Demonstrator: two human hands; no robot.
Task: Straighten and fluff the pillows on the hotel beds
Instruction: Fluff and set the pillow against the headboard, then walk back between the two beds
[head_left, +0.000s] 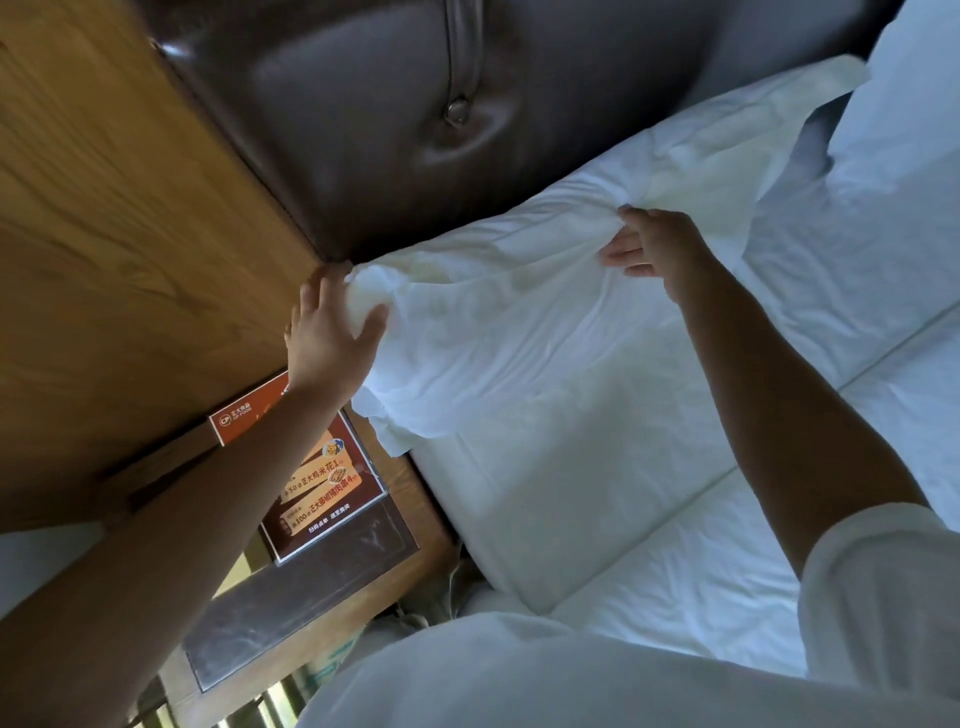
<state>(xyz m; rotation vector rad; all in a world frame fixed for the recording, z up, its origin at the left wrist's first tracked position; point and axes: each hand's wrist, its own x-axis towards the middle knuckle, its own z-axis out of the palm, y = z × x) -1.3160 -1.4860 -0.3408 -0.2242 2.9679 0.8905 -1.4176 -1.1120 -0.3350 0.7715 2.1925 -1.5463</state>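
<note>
White cotton, creased all over: the pillow (519, 332) lies at the head of the bed (675, 571), its far long edge against the dark padded headboard (363, 114) and its near-left corner hanging a little over the mattress edge above the bedside tabletop (332, 582). Left hand (332, 332) is at the pillow's left end, fingers spread wide with the thumb hooked into a bunched wad of pillowcase; it reads as a loose pinch on cloth rather than a firm grasp of the filling. Right hand (654, 249) is closed on a gathered ridge of the case near the far edge, roughly mid-length, fabric drawn taut between the two hands. Assessment of progress: early to middle. The pillow is roughly in place and roughly parallel to the headboard, but the case is still slack and wrinkled, the left corner is crumpled, and the body looks flat rather than plumped (no rounded loft visible). Work left on this pillow appears to be: pull the case smooth, square the corners, shake or pat up the filling, seat it flush. A second pillow (914, 104) sits at upper right, overlapping the far end of the first; only part shows, so its condition cannot be judged. An advertising card (322, 493) stands on the tabletop under the left forearm, a possible snag. Other beds are not in view.
</note>
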